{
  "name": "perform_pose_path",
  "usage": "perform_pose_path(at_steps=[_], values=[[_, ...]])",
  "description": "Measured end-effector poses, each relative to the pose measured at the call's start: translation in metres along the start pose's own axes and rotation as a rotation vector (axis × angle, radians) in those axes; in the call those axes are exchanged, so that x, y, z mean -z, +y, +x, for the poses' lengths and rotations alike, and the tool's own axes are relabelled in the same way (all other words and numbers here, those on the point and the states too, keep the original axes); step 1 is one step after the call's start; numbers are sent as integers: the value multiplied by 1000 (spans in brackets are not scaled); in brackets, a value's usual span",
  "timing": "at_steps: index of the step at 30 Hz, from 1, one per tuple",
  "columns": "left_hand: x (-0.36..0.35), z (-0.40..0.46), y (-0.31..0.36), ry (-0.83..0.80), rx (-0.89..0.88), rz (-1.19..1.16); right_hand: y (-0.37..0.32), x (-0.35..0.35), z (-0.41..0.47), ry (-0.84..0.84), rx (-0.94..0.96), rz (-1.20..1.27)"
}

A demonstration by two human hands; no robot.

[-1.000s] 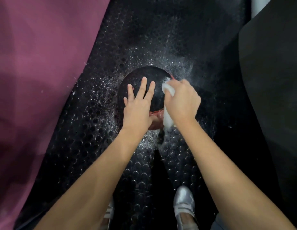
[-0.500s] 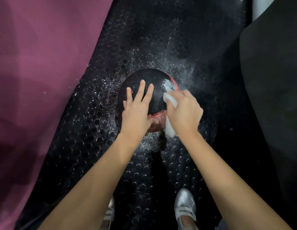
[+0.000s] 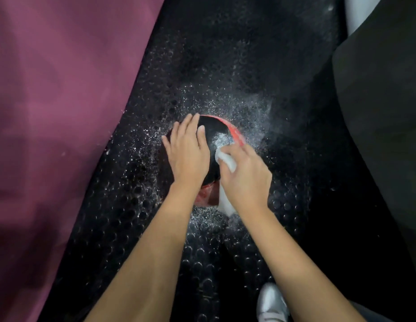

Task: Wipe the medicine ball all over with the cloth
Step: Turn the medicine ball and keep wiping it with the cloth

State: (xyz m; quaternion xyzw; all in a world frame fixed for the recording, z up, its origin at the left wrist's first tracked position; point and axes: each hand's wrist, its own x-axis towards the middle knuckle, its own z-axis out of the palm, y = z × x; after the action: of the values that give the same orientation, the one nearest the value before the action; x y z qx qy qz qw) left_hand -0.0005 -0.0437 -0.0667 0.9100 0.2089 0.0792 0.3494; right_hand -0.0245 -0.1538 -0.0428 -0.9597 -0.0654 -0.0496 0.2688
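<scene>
Medicine ball [image 3: 214, 133], black with red: on the studded floor mat [image 3: 225, 66], under both hands. Left hand [image 3: 187, 154]: flat, fingers straight, steadying the top. Right hand [image 3: 246, 177]: clutching white cloth [image 3: 226, 160] against the ball's right side. Step: mid-wipe. Next, likely: roll the ball, reach unwiped faces.

No readable text, label, brand, number or sign shows anywhere in the head view; none can be made out on any surface.
</scene>
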Motion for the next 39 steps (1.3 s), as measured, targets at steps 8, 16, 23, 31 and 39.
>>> perform_pose_path(at_steps=[8, 16, 23, 31, 39], values=[[-6, -20, -31, 192, -1, -94, -5, 1, -1, 33, 19, 7], [-13, -20, -25, 218, 20, -18, -9, 0, 7, -20, 274, -260], [-26, -30, -13, 272, -16, 40, 5, 10, 17, -48, 157, -197], [-19, -32, -19, 188, -146, 22, 24, 11, 26, -69, 0, -92], [-31, -32, -7, 211, -169, 112, 15, 13, -3, 30, 47, -103]])
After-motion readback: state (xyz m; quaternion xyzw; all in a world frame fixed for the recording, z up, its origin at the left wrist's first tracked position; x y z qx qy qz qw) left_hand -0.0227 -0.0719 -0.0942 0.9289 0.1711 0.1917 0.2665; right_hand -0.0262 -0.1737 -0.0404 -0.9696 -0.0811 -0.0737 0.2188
